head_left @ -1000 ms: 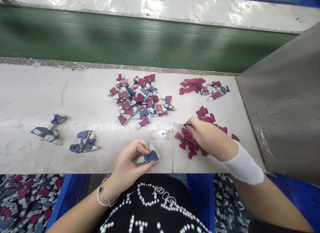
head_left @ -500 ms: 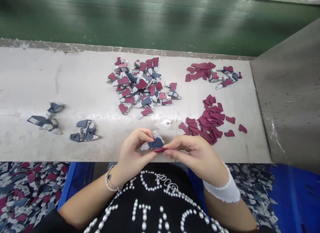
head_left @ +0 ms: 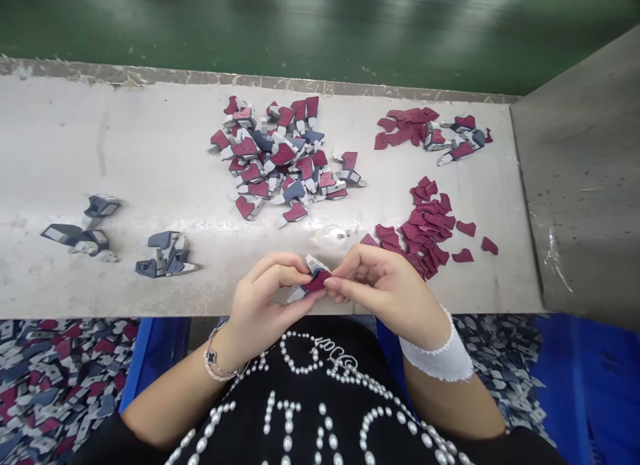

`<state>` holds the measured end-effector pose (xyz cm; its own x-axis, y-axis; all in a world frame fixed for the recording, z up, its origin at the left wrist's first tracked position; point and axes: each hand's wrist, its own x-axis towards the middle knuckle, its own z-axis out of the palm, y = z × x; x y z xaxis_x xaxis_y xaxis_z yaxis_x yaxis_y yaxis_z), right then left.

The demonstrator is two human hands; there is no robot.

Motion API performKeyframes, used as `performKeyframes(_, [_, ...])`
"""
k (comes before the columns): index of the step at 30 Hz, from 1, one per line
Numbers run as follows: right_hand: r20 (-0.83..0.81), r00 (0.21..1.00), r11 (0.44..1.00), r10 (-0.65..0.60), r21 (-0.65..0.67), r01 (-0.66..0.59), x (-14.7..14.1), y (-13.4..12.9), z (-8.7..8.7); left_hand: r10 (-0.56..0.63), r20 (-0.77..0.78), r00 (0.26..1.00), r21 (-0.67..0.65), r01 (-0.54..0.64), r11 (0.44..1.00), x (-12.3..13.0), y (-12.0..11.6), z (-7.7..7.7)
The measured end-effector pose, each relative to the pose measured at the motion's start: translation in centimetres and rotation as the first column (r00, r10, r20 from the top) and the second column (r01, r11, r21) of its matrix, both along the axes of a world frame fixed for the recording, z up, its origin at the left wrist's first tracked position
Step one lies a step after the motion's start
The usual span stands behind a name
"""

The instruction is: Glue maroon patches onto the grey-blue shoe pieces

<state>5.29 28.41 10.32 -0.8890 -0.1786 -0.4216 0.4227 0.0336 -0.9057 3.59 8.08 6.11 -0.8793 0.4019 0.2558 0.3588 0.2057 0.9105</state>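
Just above the table's front edge, my left hand pinches a small grey and dark-blue plastic part between thumb and fingers. A thin maroon cover piece lies against the part's face. My right hand has its thumb and index finger closed on the right end of that maroon piece. The fingertips hide part of the join, so I cannot tell how firmly it sits. Close beyond my right hand is a pile of loose maroon pieces.
A heap of grey-blue parts with maroon covers lies mid-table. Several uncovered parts lie left. More maroon pieces lie back right. A metal wall bounds the right side. Bins of parts stand below the table.
The maroon piece, previously edge-on below the part, now lies over the part's blue face. My right fingers have shifted slightly up with it, and the camera view has moved a little.
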Motion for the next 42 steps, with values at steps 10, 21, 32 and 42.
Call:
performKeyframes(10, [0.068,0.996,0.998,0.055,0.002,-0.055,-0.7,0.1,0.1,-0.011,0.058,0.998,0.027,0.010,1.000,-0.2,-0.6,0.4])
performKeyframes(21, [-0.058,0.973,0.974,0.223,0.046,-0.221,-0.6,0.0,1.0,-0.083,-0.015,0.996,0.055,0.084,0.995,-0.4,-1.5,0.8])
performKeyframes(32, [-0.177,0.940,0.930,0.291,0.285,-0.234,0.2,-0.7,1.8,-0.117,-0.087,0.989,0.021,0.120,0.993,-0.5,-1.4,1.3])
performKeyframes(42, [-0.218,0.927,0.896,0.305,0.394,-0.203,0.9,-1.2,2.3,-0.081,-0.028,0.996,0.083,0.083,0.993,0.0,-0.7,1.4])
